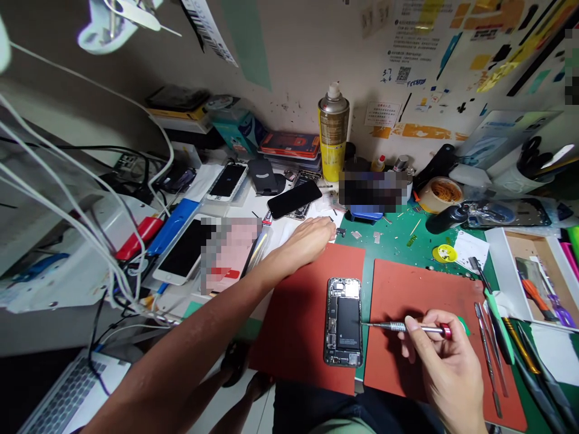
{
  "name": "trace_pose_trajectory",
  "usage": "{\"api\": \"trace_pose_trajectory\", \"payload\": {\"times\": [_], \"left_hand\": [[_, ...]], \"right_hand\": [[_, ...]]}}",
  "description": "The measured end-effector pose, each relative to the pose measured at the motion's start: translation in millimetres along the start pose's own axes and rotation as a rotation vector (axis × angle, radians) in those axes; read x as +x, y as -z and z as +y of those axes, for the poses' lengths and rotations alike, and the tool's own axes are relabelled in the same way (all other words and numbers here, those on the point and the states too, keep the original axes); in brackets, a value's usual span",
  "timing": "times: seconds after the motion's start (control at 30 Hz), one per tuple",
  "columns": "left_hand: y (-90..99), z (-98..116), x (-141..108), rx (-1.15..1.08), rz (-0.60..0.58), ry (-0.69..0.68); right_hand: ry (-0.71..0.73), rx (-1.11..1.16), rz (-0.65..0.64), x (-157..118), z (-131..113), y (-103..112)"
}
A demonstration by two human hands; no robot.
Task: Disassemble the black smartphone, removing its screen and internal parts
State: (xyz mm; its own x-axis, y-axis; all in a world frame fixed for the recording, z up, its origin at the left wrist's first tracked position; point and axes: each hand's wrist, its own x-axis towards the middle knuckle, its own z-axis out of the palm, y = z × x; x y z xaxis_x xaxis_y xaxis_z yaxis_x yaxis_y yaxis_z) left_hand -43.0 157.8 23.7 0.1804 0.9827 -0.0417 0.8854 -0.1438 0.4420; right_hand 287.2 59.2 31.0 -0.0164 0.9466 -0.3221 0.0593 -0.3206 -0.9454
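An opened smartphone [344, 322] lies screen-off on the left red mat [301, 325], its black battery and circuit boards exposed. My right hand [446, 358] grips a slim screwdriver [395, 327] with a red end cap. The screwdriver points left, its tip at the phone's right edge; whether it touches is unclear. My left hand [314, 237] reaches to the far edge of the left mat. Its fingers are curled, with the tips at a small dark part [341, 232]. The fingers partly hide what they pinch, if anything.
Tweezers and prying tools [491, 355] lie on the right red mat [420, 283]. Behind are a yellow spray can [333, 138], a black phone [295, 199] and loose parts. White cables [85, 211] hang at left. Another person's bare legs [244, 401] show below the table.
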Motion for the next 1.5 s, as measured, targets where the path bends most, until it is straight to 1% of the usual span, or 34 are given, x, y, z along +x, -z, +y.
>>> {"api": "trace_pose_trajectory", "payload": {"times": [0.1,0.17,0.23,0.3,0.37,0.47,0.53,0.6,0.73,0.8,0.9,0.97,1.07,1.17,1.23,1.33,1.43,1.5], "left_hand": [[9.7,4.1,-6.6,0.003,0.022,-0.003],[16.0,8.9,-18.0,-0.008,0.050,-0.003],[17.1,14.8,-32.6,-0.021,0.077,0.002],[11.1,20.3,-46.0,-0.021,0.098,0.013],[-0.4,23.7,-55.1,-0.008,0.121,0.028],[-18.6,24.2,-59.6,0.019,0.158,0.044],[-27.0,22.8,-59.4,0.031,0.184,0.051],[-31.7,21.8,-59.3,0.035,0.207,0.062],[-35.4,21.3,-61.6,0.025,0.247,0.091],[-36.0,20.9,-63.4,0.015,0.264,0.103],[-36.0,19.2,-66.8,0.002,0.282,0.112],[-35.8,18.4,-70.3,-0.003,0.292,0.111],[-36.3,19.1,-77.9,0.005,0.292,0.083],[-37.3,21.6,-85.3,0.034,0.279,0.041],[-35.9,23.5,-88.9,0.050,0.290,0.027],[-28.3,28.1,-96.0,0.052,0.354,0.042],[-20.7,39.1,-113.2,0.024,0.443,0.083],[-22.4,51.4,-130.9,-0.008,0.488,0.084]], "right_hand": [[-0.007,-0.009,-0.012,-0.4,-0.4,1.5],[-0.013,-0.006,-0.013,-1.5,0.2,1.8],[-0.019,0.002,-0.006,-3.0,0.9,1.4],[-0.021,0.012,-0.006,-4.6,1.1,0.6],[-0.020,0.018,-0.018,-6.2,0.2,-0.4],[-0.019,0.025,-0.023,-9.0,-3.4,-2.3],[-0.024,0.037,-0.019,-10.8,-6.6,-4.1],[-0.039,0.046,-0.007,-12.2,-9.3,-5.9],[-0.046,0.038,-0.008,-13.5,-11.3,-8.4],[-0.042,0.032,-0.008,-13.9,-12.1,-9.4],[-0.060,0.026,0.026,-14.6,-13.3,-10.4],[-0.056,0.027,0.014,-14.7,-13.4,-10.3],[-0.052,0.026,-0.009,-14.5,-13.0,-9.7],[-0.066,0.032,0.018,-13.6,-12.1,-8.1],[-0.051,0.034,-0.008,-11.5,-10.6,-5.8],[-0.018,0.013,-0.051,-7.4,-8.1,-1.4],[0.058,-0.059,-0.007,-5.6,-8.0,0.1],[0.155,-0.157,0.033,-5.7,-9.5,-0.8]]}}
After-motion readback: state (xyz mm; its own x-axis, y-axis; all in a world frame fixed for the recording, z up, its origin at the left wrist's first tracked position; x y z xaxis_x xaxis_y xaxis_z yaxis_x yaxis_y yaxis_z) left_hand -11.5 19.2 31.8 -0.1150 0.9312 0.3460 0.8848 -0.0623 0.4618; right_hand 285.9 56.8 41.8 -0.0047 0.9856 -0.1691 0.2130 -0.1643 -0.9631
